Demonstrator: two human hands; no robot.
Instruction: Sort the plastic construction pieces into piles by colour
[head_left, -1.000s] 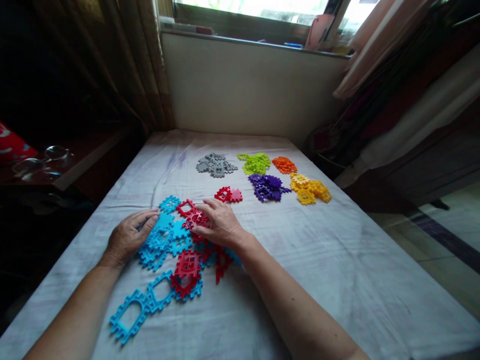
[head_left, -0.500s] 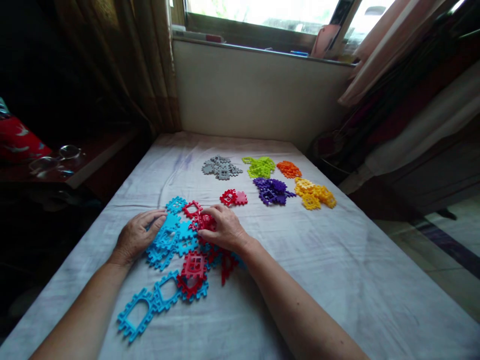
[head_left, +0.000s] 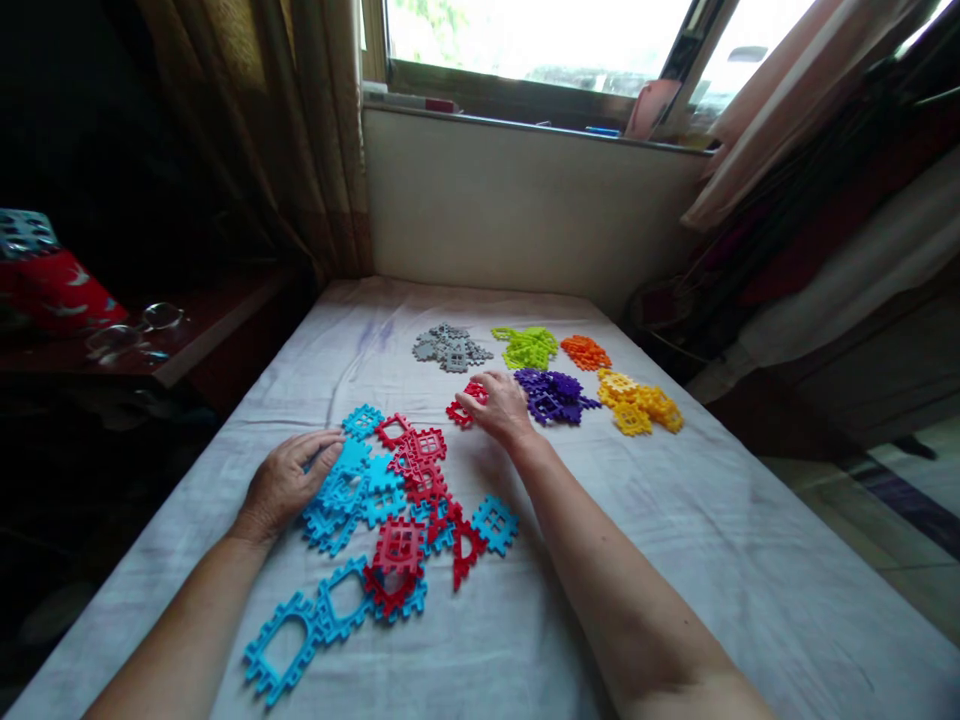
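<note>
My left hand (head_left: 289, 482) rests against the left side of a heap of blue interlocking tiles (head_left: 352, 485), its fingers loosely stretched and the thumb apart. It grips nothing. Farther forward, my right hand (head_left: 501, 408) is at the small red pile, thumb and fingers closed around a red interlocking tile (head_left: 465, 406); the hand hides part of that pile. Between and below the hands, red tiles (head_left: 426, 482) overlap the blue ones. A blue lattice tile (head_left: 495, 524) lies to the right of this mix, and two joined blue frames (head_left: 281, 645) lie at the front.
Sorted piles lie toward the back: grey (head_left: 452, 348), lime green (head_left: 530, 347), orange (head_left: 586, 352), purple (head_left: 555, 396) and yellow (head_left: 640, 403). A pale sheet (head_left: 660, 580) covers the surface. Glasses (head_left: 161, 317) and a red bag (head_left: 67, 290) sit on a dark side table.
My right hand has moved forward and right, from the mixed red and blue heap to the small red pile. My left hand stays by the blue tiles. The view has tilted slightly up.
</note>
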